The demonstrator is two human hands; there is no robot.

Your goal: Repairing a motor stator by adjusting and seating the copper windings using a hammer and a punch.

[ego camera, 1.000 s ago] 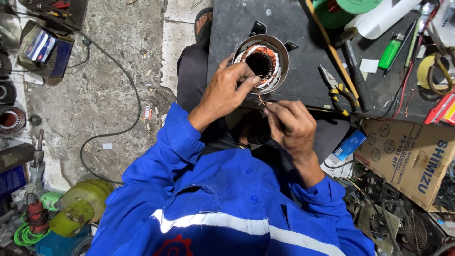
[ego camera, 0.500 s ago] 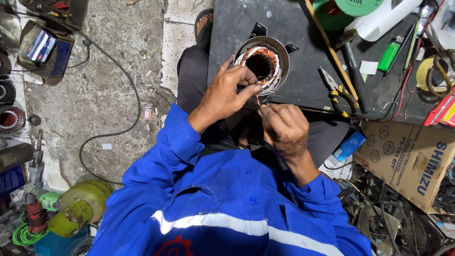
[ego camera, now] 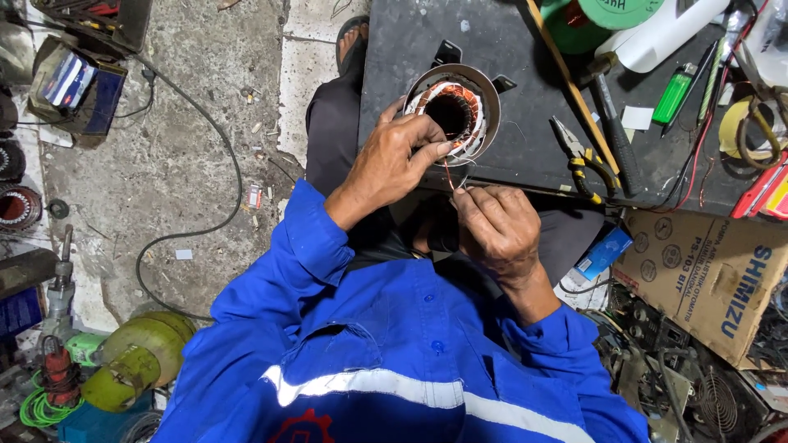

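Observation:
A round motor stator [ego camera: 454,111] with copper windings stands on a dark metal table [ego camera: 525,148], near its front edge. My left hand [ego camera: 394,164] rests on the stator's near side, fingers curled over the windings. My right hand [ego camera: 497,226] is just below the table edge, fingertips pinched on a thin copper wire [ego camera: 450,176] that runs up to the coil. Both arms wear blue sleeves.
Yellow-handled pliers [ego camera: 584,160], a hammer [ego camera: 611,123], a green lighter [ego camera: 673,94], a green tape roll [ego camera: 603,20] and a white tube lie on the table. A cardboard box [ego camera: 706,271] sits at right. On the concrete floor at left are a black cable [ego camera: 222,156], a green gas cylinder [ego camera: 135,361] and other stators.
My right hand has drawn slightly toward me and to the left, still pinching the wire. My left hand stays on the stator.

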